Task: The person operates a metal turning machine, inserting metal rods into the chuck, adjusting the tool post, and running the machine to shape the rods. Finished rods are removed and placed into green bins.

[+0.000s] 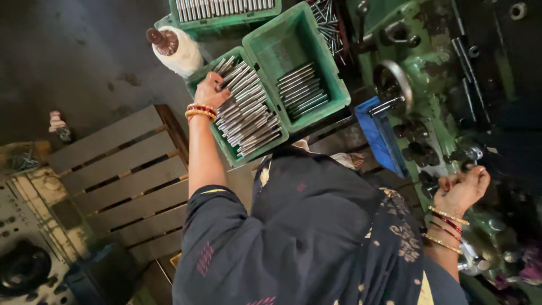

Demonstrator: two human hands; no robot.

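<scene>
**One hand in the crate of rods, the other at the green machine**

The person leans over the work. The left hand (210, 90) reaches into a green crate (223, 144) that is full of shiny metal rods (248, 116). Its fingers are closed around the upper ends of a few rods near the far corner of the crate, so this hand is clamped on rods. The rods lie side by side in a thick, slanted row.

The right hand (462, 189) is well apart from the crate, at the green machine (420, 85). The fingers are curled together at a dark control part, but I cannot tell clearly what they hold, because the part is small and in shadow.

Just beside the full crate stands a second green crate (339, 93) with only a short row of rods. A white spool of thread (179, 52) stands behind, and a wooden pallet (121, 175) lies on the floor at the left.

In my judgement, the risks are these: the rods are smooth and packed loosely, so some may slip from the fingers and fall between the pallet boards. The bangles and the loose sleeve are near the machine handles and could catch there if a part turns while the eyes look at the crate.
</scene>
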